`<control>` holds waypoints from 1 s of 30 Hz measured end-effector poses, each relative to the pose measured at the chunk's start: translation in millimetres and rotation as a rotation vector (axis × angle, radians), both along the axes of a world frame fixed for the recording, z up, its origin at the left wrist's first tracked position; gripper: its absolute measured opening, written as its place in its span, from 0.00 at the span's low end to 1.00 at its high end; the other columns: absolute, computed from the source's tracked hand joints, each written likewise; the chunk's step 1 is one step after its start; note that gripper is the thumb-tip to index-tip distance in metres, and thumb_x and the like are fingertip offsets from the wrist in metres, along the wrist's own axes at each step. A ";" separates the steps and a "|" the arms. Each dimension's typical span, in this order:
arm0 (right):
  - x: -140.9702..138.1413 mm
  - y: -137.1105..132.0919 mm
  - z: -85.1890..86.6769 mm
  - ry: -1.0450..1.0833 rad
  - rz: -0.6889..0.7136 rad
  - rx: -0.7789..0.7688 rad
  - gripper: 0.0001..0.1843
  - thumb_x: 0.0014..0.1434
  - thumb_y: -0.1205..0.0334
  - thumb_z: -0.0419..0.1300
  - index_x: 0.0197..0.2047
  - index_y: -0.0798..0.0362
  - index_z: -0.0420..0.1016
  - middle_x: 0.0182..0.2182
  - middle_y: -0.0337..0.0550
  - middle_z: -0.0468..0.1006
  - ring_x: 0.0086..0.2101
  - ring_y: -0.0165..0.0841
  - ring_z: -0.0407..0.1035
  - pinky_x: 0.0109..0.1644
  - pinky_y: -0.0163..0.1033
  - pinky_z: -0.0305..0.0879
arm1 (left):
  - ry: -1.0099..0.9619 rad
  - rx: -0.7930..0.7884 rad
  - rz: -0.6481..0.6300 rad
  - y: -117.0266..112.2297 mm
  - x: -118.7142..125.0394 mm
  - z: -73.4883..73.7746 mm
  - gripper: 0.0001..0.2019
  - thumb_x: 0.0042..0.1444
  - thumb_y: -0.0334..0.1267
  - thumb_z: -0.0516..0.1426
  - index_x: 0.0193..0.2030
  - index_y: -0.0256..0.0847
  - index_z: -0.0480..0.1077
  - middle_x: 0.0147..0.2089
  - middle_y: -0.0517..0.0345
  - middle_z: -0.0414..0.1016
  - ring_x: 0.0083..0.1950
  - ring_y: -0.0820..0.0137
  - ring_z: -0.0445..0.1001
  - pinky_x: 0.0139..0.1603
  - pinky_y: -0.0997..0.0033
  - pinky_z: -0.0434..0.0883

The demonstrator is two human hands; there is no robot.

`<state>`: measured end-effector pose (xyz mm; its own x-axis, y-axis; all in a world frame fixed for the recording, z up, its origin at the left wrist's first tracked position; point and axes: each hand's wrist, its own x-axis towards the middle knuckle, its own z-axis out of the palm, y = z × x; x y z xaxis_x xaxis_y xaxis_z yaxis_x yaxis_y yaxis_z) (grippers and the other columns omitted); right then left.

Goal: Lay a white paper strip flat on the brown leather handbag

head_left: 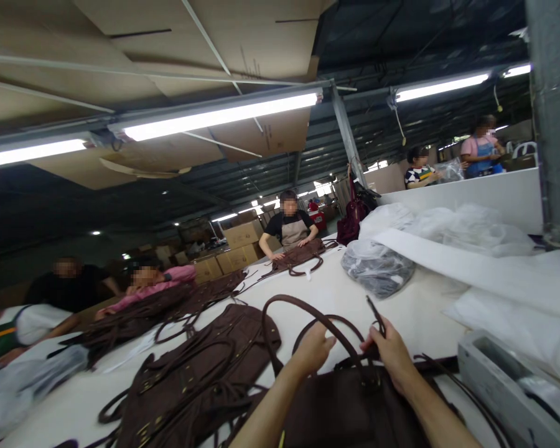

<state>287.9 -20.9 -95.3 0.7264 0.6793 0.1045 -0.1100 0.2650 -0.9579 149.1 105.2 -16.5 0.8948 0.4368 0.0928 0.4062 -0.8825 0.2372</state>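
A dark brown handbag (340, 404) lies on the white table right in front of me, its curved handles standing up. My left hand (315, 348) is at the handle (303, 303), fingers curled inward; what they grip, if anything, is hidden. On the other side, my right hand (389, 351) is closed on a narrow dark strap (376, 314), whose end sticks up above the fingers. To the left, more brown handbags (205, 367) with brass-coloured fittings lie flat, their handles and straps tangled together.
A grey tape dispenser (508, 379) stands at the right, near clear plastic wrapping (518, 311). A plastic-wrapped dark bundle (378, 267) sits farther back. Across the table a person (292, 227) handles another brown bag; several others sit along the left. Lit tube lamps (224, 117) hang overhead.
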 end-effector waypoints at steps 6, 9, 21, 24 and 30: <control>14.4 1.5 -7.8 -0.096 -0.299 -0.192 0.37 0.57 0.62 0.46 0.69 0.54 0.44 0.37 0.45 0.73 0.30 0.38 0.74 0.40 0.44 0.68 | 0.282 0.144 -0.027 0.3 -51.1 -8.9 0.16 0.63 0.39 0.45 0.41 0.41 0.74 0.47 0.51 0.74 0.50 0.64 0.72 0.56 0.64 0.66; 14.1 -5.9 -4.2 -0.230 -0.415 -0.264 0.38 0.58 0.66 0.45 0.71 0.52 0.39 0.50 0.55 0.67 0.46 0.45 0.71 0.49 0.47 0.65 | 0.333 0.297 0.117 -1.2 -53.7 -10.5 0.16 0.62 0.38 0.47 0.35 0.34 0.75 0.41 0.41 0.74 0.47 0.55 0.72 0.51 0.53 0.68; -12.6 -6.9 15.3 -1.151 -0.509 -0.542 0.25 0.55 0.69 0.54 0.57 0.54 0.70 0.68 0.56 0.45 0.66 0.57 0.31 0.63 0.70 0.19 | 0.239 0.433 0.660 45.1 -11.4 -32.1 0.15 0.64 0.32 0.50 0.56 0.33 0.65 0.47 0.48 0.74 0.47 0.63 0.74 0.47 0.60 0.71; -14.1 -8.5 16.3 -1.161 -0.284 -0.539 0.22 0.59 0.63 0.53 0.56 0.54 0.72 0.65 0.57 0.55 0.66 0.54 0.40 0.65 0.68 0.27 | 0.213 0.425 0.709 53.8 -5.5 -39.7 0.10 0.64 0.35 0.52 0.48 0.34 0.69 0.46 0.52 0.73 0.47 0.65 0.73 0.47 0.60 0.72; -12.5 -6.8 3.5 -0.964 -0.033 -0.538 0.30 0.61 0.55 0.51 0.64 0.57 0.61 0.61 0.60 0.63 0.62 0.51 0.54 0.63 0.66 0.46 | 0.048 0.408 0.766 56.7 -5.9 -35.2 0.11 0.63 0.26 0.47 0.48 0.32 0.68 0.46 0.49 0.72 0.44 0.66 0.74 0.45 0.64 0.71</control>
<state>275.5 -27.7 -91.9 0.5179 0.7879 0.3331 0.7445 -0.2233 -0.6292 143.1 161.8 -51.7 0.3749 0.8614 0.3427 0.9246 -0.3742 -0.0708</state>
